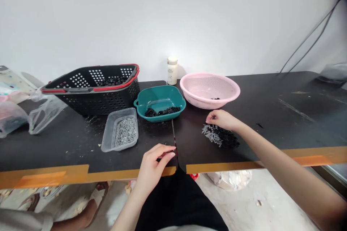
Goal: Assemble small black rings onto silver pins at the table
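My right hand [221, 120] hangs with its fingertips pinched together, just above a loose heap of silver pins and small black parts [219, 136] on the black tabletop [244, 115]. Anything between those fingers is too small to see. My left hand [154, 162] rests at the table's front edge, curled around something small and mostly hidden. Its fingertips are close to a thin dark-and-red line [175, 142] running along a seam in the tabletop.
Behind the hands stand a teal dish [159, 99] holding black parts, a pink colander [208, 90], and a black basket with a red rim [92, 101]. A clear tub of silver pins [119, 131] sits left of centre. Plastic bags [46, 113] lie far left, beyond which is a white bottle [172, 71].
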Action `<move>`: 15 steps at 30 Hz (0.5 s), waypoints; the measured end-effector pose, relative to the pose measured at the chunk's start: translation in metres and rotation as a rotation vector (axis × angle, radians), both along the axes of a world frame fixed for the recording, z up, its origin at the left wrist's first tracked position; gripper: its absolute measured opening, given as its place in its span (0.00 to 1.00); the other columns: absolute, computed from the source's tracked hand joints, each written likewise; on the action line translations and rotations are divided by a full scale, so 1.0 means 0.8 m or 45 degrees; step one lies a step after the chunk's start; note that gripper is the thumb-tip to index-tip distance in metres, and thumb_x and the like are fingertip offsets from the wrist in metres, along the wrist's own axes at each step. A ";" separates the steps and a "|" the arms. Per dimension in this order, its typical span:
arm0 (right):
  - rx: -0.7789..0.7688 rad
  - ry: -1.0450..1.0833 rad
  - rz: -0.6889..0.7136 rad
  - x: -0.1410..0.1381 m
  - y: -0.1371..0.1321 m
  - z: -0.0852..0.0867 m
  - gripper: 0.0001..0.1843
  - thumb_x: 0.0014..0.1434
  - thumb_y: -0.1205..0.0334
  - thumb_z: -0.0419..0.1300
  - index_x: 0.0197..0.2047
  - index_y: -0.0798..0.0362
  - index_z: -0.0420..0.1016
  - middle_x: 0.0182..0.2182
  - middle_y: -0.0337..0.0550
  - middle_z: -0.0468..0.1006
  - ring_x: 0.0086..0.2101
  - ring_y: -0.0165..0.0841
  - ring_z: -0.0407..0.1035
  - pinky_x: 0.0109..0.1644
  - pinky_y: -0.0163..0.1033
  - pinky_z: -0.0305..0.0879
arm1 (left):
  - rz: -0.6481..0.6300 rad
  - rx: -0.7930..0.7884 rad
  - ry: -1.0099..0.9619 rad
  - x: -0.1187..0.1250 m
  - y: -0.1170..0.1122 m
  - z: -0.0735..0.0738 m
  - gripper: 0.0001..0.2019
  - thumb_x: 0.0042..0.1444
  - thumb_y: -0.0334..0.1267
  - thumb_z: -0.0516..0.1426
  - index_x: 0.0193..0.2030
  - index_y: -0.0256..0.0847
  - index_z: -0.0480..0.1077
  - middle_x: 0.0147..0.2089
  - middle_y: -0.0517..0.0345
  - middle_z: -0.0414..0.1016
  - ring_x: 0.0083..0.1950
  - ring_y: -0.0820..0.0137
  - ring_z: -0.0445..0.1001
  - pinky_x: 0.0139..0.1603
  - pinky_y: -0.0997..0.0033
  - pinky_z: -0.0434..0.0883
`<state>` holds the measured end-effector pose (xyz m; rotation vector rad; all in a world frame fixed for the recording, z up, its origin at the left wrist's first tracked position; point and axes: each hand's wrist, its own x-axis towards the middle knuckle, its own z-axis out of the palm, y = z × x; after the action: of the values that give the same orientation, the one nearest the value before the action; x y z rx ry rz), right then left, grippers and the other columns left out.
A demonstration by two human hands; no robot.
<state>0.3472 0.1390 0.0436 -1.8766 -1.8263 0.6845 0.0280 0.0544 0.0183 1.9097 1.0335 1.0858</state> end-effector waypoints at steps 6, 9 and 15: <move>-0.031 0.461 0.183 -0.089 -0.051 0.020 0.17 0.56 0.48 0.62 0.38 0.54 0.77 0.30 0.44 0.80 0.31 0.34 0.74 0.37 0.39 0.71 | 0.235 -0.211 -0.566 -0.002 -0.003 -0.019 0.15 0.48 0.31 0.66 0.44 0.39 0.73 0.37 0.54 0.81 0.37 0.70 0.80 0.43 0.71 0.78; -0.046 0.786 0.397 -0.144 -0.077 0.022 0.12 0.55 0.52 0.66 0.36 0.52 0.80 0.33 0.43 0.80 0.34 0.34 0.75 0.42 0.40 0.72 | 0.279 -0.199 -0.609 -0.003 -0.007 -0.021 0.10 0.48 0.30 0.66 0.37 0.39 0.73 0.36 0.56 0.80 0.40 0.70 0.80 0.45 0.71 0.78; 0.095 0.675 0.549 -0.186 -0.091 0.023 0.04 0.60 0.62 0.63 0.39 0.50 0.77 0.36 0.40 0.81 0.37 0.34 0.78 0.43 0.37 0.73 | 0.276 -0.110 -0.506 -0.006 -0.010 -0.018 0.04 0.52 0.30 0.64 0.36 0.39 0.76 0.37 0.56 0.80 0.38 0.71 0.80 0.40 0.75 0.79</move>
<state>0.1982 0.0664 0.0621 -1.1059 -1.8583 1.1151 0.0231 0.0467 0.0038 1.4567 1.0517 1.4473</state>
